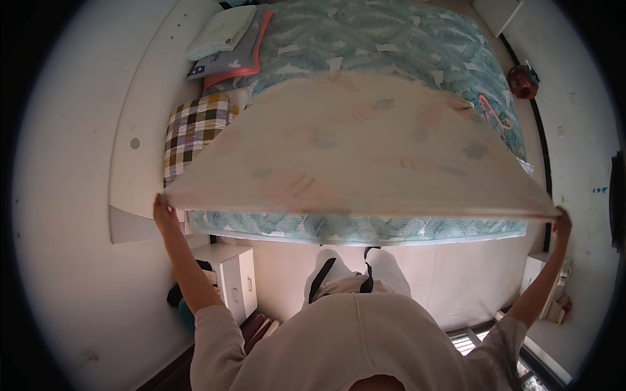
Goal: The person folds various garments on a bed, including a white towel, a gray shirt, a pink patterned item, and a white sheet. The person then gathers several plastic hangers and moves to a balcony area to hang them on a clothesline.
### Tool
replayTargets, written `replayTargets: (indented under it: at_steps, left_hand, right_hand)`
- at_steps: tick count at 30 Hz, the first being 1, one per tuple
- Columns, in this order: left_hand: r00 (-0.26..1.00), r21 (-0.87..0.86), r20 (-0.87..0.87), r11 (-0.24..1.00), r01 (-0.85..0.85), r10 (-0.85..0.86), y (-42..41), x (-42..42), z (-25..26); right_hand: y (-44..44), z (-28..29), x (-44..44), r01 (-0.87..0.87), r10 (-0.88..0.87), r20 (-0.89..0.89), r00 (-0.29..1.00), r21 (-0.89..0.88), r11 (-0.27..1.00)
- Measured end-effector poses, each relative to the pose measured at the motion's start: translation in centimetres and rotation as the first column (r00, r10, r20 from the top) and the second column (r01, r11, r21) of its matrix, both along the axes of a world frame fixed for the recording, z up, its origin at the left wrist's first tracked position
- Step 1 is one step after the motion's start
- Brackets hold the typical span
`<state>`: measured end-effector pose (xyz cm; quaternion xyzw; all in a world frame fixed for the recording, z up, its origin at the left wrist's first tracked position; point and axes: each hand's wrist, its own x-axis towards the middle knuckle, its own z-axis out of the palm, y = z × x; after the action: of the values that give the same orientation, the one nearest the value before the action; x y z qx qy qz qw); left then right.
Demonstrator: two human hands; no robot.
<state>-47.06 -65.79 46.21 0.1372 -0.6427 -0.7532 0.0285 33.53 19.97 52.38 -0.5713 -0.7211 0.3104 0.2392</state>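
Observation:
A pale beige sheet of cloth [337,146] with faint orange and grey markings is stretched wide in front of me. My left hand [165,212] grips its near left corner, and my right hand [562,222] grips the near right corner. Between them the near edge runs taut, raised above the bed. The far part of the cloth spreads over a mattress [362,229] covered in a green-and-white leaf print. Some of the sheet looks blurred. Both arms are stretched far apart.
Folded plaid bedding [195,129], a grey pillow [222,61] and a pale folded cloth [222,32] lie along the headboard [146,117]. Pink hangers [491,112] rest on the bed's right side. A red object [523,82] stands by the right wall. A white cabinet [234,273] is at lower left.

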Motion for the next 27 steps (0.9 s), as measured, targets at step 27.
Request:
replayTargets:
  at_steps: [27]
  left_hand:
    - [0.910,-0.180,-0.198,0.926,0.331,-0.364,21.5,-4.9,-0.7]
  right_hand:
    - [2.2,-7.1,-31.4,-0.200,0.210,-0.455,0.866,0.070,0.977]
